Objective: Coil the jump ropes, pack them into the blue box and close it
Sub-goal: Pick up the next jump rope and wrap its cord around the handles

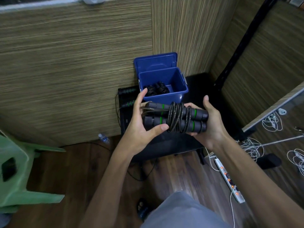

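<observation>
Coiled jump rope (175, 118) pinched between both hands before the blue box (164, 84).
Left hand's (141, 122) loose grip or right hand's (212, 122) could let coils unwind.

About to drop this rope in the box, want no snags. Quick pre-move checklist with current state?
1. Box lid open: ok. The lid stands up behind the blue box.
2. Room in the box: ok. Coiled ropes fill its left side; the right side shows bare floor.
3. Cord wound round the handles: mostly ok. The bundle is wrapped, but a short cord end trails by the left hand.
4. Grip: ok. The right hand holds the handle ends; the left holds the other end.
5. Coil secured against unwinding: cannot tell.
6. Ropes all packed: not ok. Another rope lies on the table, left of the box.
</observation>
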